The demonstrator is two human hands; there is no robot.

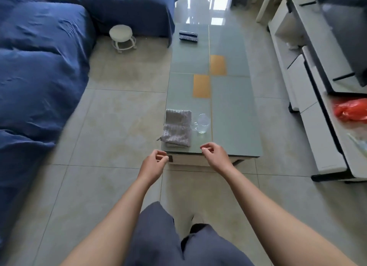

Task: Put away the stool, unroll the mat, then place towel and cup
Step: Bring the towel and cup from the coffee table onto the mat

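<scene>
Here, both hands hover empty at the near end of the worktop [228, 106]. The left hand [154, 162] is loosely curled, fingers apart, touching nothing. The right hand [213, 153] is likewise half-curled over the near edge, holding nothing. The folded towel [177, 128] lies at the near left corner, the glass cup [202, 123] just beside it. The white stool [122, 38] stands by the blue sofa [43, 67].

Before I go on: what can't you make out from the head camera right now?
- Mat: none shows anywhere in this view.
- Glass cup: clear; whether it holds water can't be told.
- Remotes: too small to count.
- Red bag: cut by the right edge.
- Left hand, right hand: curled, empty.
</scene>
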